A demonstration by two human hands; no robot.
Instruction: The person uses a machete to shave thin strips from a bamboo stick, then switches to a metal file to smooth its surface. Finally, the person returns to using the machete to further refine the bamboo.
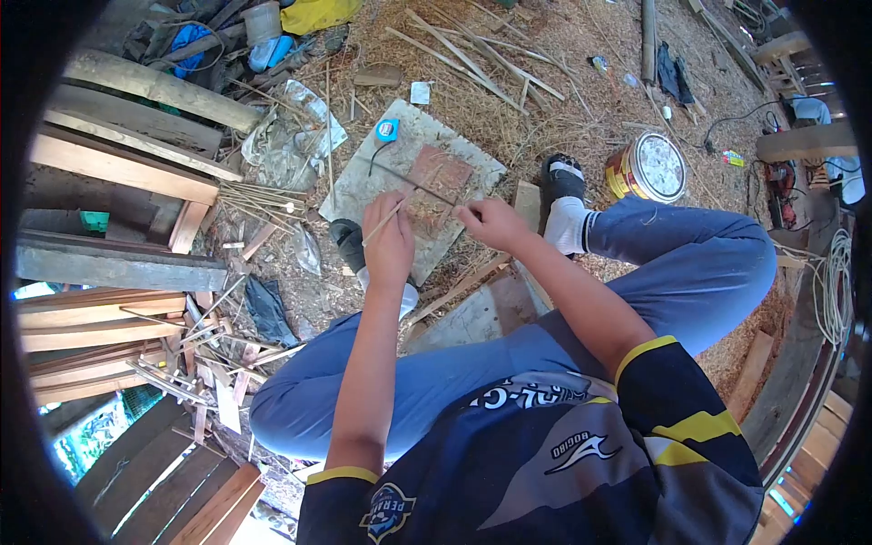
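I sit with my knees apart over a grey board (363, 182) that lies on the straw-covered ground. My left hand (389, 238) is closed around a thin bamboo stick (380, 223) that points up and to the right. My right hand (486, 221) pinches the end of a long dark thin blade or rod (413, 180) that runs up-left across the board. A reddish-brown patch (438, 173) marks the board under the rod. The two hands are close together, a hand's width apart.
A blue tape measure (387, 131) lies at the board's far edge. A round tin (647, 167) stands by my right foot. Wooden planks (118, 154) and bamboo slivers (182, 354) are stacked on the left. Cables and tools (781, 173) lie at the right.
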